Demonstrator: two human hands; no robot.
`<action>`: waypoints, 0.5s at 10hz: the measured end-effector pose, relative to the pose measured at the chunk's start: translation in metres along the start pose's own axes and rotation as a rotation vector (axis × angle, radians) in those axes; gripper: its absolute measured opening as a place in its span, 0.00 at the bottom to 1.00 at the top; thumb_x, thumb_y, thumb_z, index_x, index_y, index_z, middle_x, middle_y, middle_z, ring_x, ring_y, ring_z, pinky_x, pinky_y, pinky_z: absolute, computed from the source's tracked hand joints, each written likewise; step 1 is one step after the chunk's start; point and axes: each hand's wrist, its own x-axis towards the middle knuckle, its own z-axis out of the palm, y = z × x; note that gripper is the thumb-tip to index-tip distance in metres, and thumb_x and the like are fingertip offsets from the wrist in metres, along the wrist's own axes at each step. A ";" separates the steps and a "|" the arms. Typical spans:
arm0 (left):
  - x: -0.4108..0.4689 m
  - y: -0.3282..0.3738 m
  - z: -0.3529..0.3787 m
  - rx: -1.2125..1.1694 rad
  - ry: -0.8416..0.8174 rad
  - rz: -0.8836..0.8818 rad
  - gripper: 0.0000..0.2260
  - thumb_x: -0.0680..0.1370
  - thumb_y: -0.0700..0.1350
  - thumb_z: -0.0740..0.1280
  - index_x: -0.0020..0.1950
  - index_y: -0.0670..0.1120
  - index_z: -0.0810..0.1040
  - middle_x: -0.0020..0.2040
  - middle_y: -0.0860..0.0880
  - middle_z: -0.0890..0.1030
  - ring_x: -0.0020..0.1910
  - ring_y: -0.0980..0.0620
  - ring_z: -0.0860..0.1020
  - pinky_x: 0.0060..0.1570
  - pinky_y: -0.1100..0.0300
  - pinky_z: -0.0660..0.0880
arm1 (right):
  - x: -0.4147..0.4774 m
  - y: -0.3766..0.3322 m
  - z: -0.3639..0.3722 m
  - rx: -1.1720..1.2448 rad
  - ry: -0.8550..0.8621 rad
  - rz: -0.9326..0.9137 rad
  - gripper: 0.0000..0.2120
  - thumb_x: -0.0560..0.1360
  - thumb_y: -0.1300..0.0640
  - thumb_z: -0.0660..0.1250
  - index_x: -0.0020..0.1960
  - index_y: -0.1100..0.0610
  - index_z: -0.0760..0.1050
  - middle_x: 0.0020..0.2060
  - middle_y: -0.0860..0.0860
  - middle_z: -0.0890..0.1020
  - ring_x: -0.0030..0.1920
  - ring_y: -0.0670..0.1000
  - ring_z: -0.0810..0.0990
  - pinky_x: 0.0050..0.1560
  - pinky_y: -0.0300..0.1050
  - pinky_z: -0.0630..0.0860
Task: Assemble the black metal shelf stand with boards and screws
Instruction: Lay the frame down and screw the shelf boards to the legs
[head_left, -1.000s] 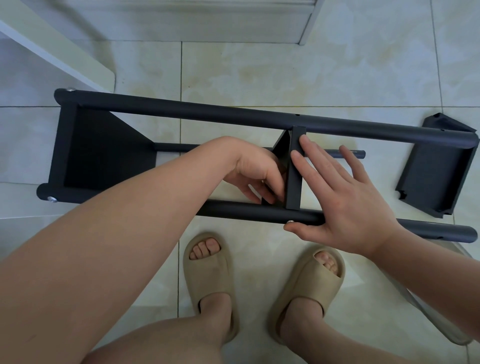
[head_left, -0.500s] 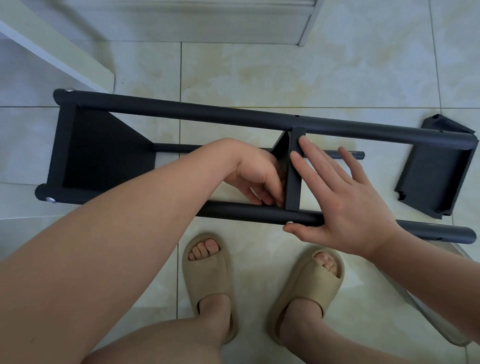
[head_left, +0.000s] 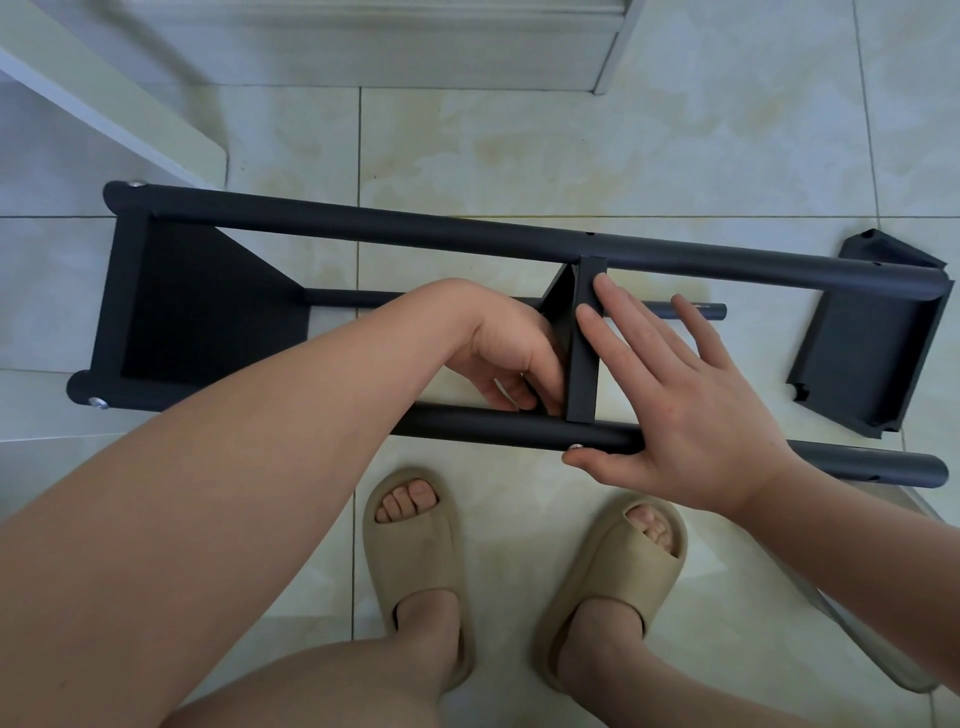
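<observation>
Holding as a second ago, right hand flat, fingers straight, on the black metal shelf board beneath its fingertips, left hand curled beside it, grip hidden, leaving the silver screw at the thumb likely untightened.

A floor of large glossy tiles is seen, pale cream with cloudy beige marbling, and it is divided by thin dark grout lines. Along the top a pale grey-white panel with horizontal mouldings is met by the tiles, and it is closed off on the right by a slim white upright edge. At upper left, a white slab of furniture is cut off by the frame, slanting down toward the floor. At lower right a pale grey elongated object is seen on the tiles; what it is cannot be told. Soft, even light is spread throughout, and faint reflections are picked up on the glaze.
</observation>
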 end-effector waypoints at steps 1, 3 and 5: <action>0.001 0.000 0.000 0.003 0.013 0.003 0.04 0.77 0.38 0.70 0.47 0.47 0.83 0.41 0.51 0.82 0.37 0.55 0.76 0.47 0.60 0.76 | 0.000 -0.001 0.000 0.002 -0.004 0.004 0.48 0.73 0.28 0.61 0.80 0.61 0.60 0.80 0.58 0.57 0.78 0.56 0.64 0.76 0.66 0.58; 0.001 0.000 0.001 -0.029 0.013 0.013 0.05 0.77 0.36 0.69 0.47 0.46 0.81 0.39 0.52 0.81 0.37 0.55 0.75 0.47 0.61 0.75 | 0.000 0.000 -0.001 0.000 -0.006 0.004 0.48 0.73 0.28 0.61 0.80 0.61 0.60 0.80 0.58 0.57 0.78 0.56 0.64 0.76 0.66 0.59; 0.001 0.001 0.001 -0.040 0.006 0.022 0.07 0.77 0.35 0.68 0.45 0.46 0.81 0.37 0.52 0.80 0.37 0.55 0.75 0.46 0.62 0.76 | 0.000 0.000 -0.001 0.003 0.003 0.003 0.48 0.73 0.28 0.62 0.80 0.61 0.61 0.80 0.58 0.58 0.77 0.56 0.65 0.76 0.66 0.59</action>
